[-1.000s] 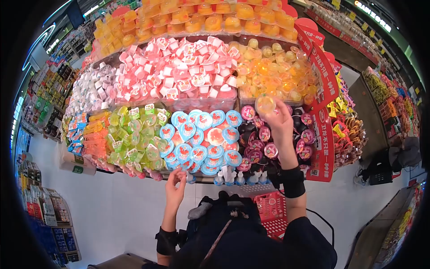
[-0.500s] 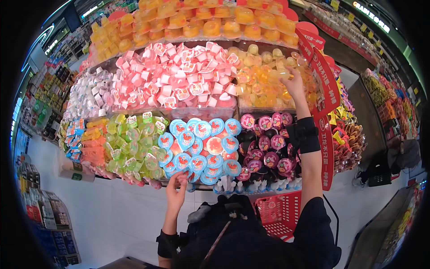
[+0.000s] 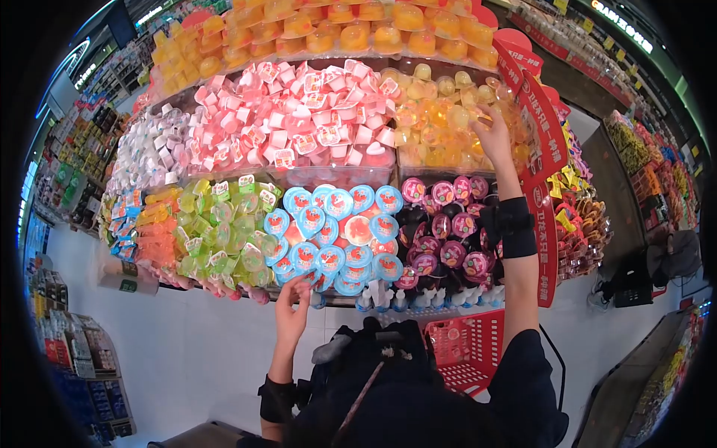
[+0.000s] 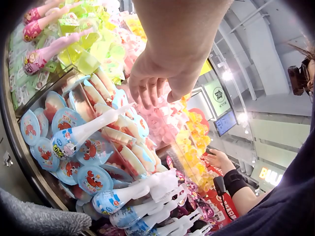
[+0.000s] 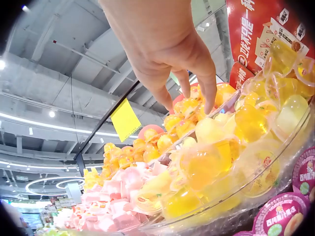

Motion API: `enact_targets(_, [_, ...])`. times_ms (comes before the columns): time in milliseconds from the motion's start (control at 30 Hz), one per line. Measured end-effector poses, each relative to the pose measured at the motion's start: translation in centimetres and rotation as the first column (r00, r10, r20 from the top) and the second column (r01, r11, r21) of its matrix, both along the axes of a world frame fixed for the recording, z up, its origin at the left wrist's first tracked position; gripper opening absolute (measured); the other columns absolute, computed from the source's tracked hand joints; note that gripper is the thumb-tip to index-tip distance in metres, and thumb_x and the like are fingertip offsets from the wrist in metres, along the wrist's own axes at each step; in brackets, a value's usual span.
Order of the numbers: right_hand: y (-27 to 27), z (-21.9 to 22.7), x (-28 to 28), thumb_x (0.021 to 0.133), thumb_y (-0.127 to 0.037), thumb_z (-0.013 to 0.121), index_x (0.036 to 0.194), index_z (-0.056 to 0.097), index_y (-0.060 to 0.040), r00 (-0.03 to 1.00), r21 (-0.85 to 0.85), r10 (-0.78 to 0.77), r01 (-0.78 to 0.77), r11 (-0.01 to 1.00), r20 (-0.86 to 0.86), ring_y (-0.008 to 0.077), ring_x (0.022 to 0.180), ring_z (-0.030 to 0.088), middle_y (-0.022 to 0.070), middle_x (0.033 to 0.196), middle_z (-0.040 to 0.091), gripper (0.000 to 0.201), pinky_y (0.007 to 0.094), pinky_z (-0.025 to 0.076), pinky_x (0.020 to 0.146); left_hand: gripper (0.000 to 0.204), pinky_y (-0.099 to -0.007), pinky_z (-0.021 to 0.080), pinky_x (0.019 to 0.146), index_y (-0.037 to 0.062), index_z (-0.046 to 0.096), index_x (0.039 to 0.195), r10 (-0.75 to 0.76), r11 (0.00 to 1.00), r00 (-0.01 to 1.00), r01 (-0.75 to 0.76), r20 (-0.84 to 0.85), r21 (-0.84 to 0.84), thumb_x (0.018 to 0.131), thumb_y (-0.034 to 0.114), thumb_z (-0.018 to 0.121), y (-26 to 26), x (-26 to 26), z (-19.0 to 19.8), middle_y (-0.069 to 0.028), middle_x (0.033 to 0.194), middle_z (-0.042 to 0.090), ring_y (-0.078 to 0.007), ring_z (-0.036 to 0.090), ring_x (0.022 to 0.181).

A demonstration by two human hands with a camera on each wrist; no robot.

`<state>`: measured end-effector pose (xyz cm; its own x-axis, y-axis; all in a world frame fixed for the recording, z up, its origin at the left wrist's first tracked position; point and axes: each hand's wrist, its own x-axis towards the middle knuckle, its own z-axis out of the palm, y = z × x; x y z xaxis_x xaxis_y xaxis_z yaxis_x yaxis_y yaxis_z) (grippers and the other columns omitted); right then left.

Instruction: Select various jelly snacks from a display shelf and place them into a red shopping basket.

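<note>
My right hand (image 3: 494,142) reaches over the bin of yellow jelly cups (image 3: 441,119). In the right wrist view its fingers are spread and hold nothing; the fingertips hang close over clear-domed yellow jelly cups (image 5: 251,123). My left hand (image 3: 293,308) hovers at the front edge of the display, beside the blue-lidded jelly cups (image 3: 330,257). Its fingers droop loosely in the left wrist view, with nothing in them, above cups with crab-printed lids (image 4: 93,150) and a white-stemmed, blue-wrapped bottle (image 4: 74,140).
Pink jelly cups (image 3: 299,119), green ones (image 3: 224,224) and purple-lidded ones (image 3: 452,224) fill neighbouring bins. A red printed banner (image 3: 541,142) borders the right side. Below the front edge stands a red shopping basket (image 3: 467,347). Another person (image 3: 642,272) is at far right.
My right hand held a yellow jelly cup over the purple-lidded ones, moved up and away to the yellow bin, and has let the cup go. My left hand stays nearly in place.
</note>
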<state>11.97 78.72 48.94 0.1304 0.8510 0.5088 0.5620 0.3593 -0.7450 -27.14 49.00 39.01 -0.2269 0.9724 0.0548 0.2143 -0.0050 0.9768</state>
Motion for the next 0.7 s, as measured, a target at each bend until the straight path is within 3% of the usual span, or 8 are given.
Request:
enact_targets(200, [-6.7, 3.8, -4.1, 0.078, -0.010, 0.057, 0.108, 0.050, -0.0028, 0.985, 0.139, 0.100, -0.081, 0.987, -0.139, 0.0162, 0.092, 0.053, 0.0097, 0.108, 0.050, 0.032, 0.0261, 0.045, 0.072, 0.027, -0.0256, 0.044, 0.074, 0.0003, 0.049, 0.108, 0.037, 0.998, 0.999, -0.036, -0.016, 0.046, 0.082, 0.005, 0.052, -1.4, -0.5, 0.6, -0.0068, 0.088, 0.058, -0.0126, 0.055, 0.082])
enact_targets(267, [-9.6, 3.3, -5.5, 0.079, -0.008, 0.055, 0.107, 0.050, -0.0029, 0.943, 0.132, 0.192, -0.161, 0.978, -0.272, 0.0114, 0.087, 0.052, 0.0064, 0.106, 0.051, 0.029, 0.0216, 0.043, 0.069, 0.027, -0.0259, 0.044, 0.075, 0.0007, 0.049, 0.108, 0.066, 0.997, 0.998, -0.065, -0.007, 0.039, 0.081, 0.005, 0.052, -2.3, -0.7, 0.6, -0.0069, 0.088, 0.058, -0.0129, 0.055, 0.083])
enact_targets(333, [-12.7, 2.4, -7.3, 0.080, -0.006, 0.054, 0.108, 0.049, -0.0030, 0.902, 0.154, 0.275, -0.236, 0.959, -0.332, 0.0084, 0.086, 0.050, 0.0049, 0.104, 0.051, 0.028, 0.0180, 0.042, 0.067, 0.027, -0.0261, 0.044, 0.075, 0.0009, 0.049, 0.108, 0.084, 0.996, 0.996, -0.083, -0.016, 0.043, 0.081, 0.005, 0.052, -3.2, -1.0, 0.6, -0.0069, 0.089, 0.058, -0.0131, 0.055, 0.084])
enact_targets(400, [-15.9, 1.2, -9.0, 0.080, -0.002, 0.052, 0.109, 0.048, -0.0009, 0.796, 0.093, 0.364, -0.366, 0.926, -0.483, 0.0078, 0.086, 0.050, 0.0058, 0.099, 0.051, 0.029, 0.0170, 0.042, 0.068, 0.027, -0.0263, 0.044, 0.076, 0.0010, 0.049, 0.108, 0.098, 0.994, 0.995, -0.096, -0.025, 0.044, 0.081, 0.005, 0.052, -4.2, -1.5, 0.4, -0.0069, 0.089, 0.058, -0.0132, 0.055, 0.085])
enact_targets(467, [-19.0, 0.4, -11.4, 0.080, 0.000, 0.050, 0.110, 0.046, 0.0013, 0.824, 0.076, 0.359, -0.364, 0.928, -0.438, 0.0081, 0.086, 0.050, 0.0070, 0.096, 0.051, 0.030, 0.0178, 0.042, 0.069, 0.026, -0.0265, 0.043, 0.077, 0.0012, 0.049, 0.107, 0.086, 0.993, 0.996, -0.086, -0.002, 0.079, 0.081, 0.005, 0.052, -5.3, -2.0, 0.2, -0.0070, 0.091, 0.057, -0.0133, 0.054, 0.087])
enact_targets(500, [-20.2, -0.4, -12.1, 0.080, 0.000, 0.050, 0.109, 0.045, 0.0033, 0.818, -0.035, 0.324, -0.385, 0.922, -0.475, 0.0092, 0.087, 0.051, 0.0080, 0.097, 0.051, 0.030, 0.0189, 0.043, 0.071, 0.026, -0.0265, 0.043, 0.076, 0.0011, 0.049, 0.107, 0.087, 0.993, 0.996, -0.086, -0.007, 0.081, 0.081, 0.005, 0.051, -5.7, -2.2, 0.4, -0.0073, 0.091, 0.057, -0.0133, 0.054, 0.087])
enact_targets(700, [-26.4, -6.4, -16.2, 0.082, -0.007, 0.052, 0.108, 0.047, -0.0003, 0.699, -0.075, 0.409, -0.550, 0.832, -0.587, 0.0101, 0.087, 0.053, 0.0051, 0.097, 0.054, 0.028, 0.0219, 0.043, 0.073, 0.026, -0.0264, 0.043, 0.076, 0.0015, 0.049, 0.108, 0.121, 0.988, 0.993, -0.121, 0.010, 0.097, 0.082, 0.005, 0.051, -9.2, -4.0, -0.3, -0.0070, 0.091, 0.057, -0.0138, 0.054, 0.087])
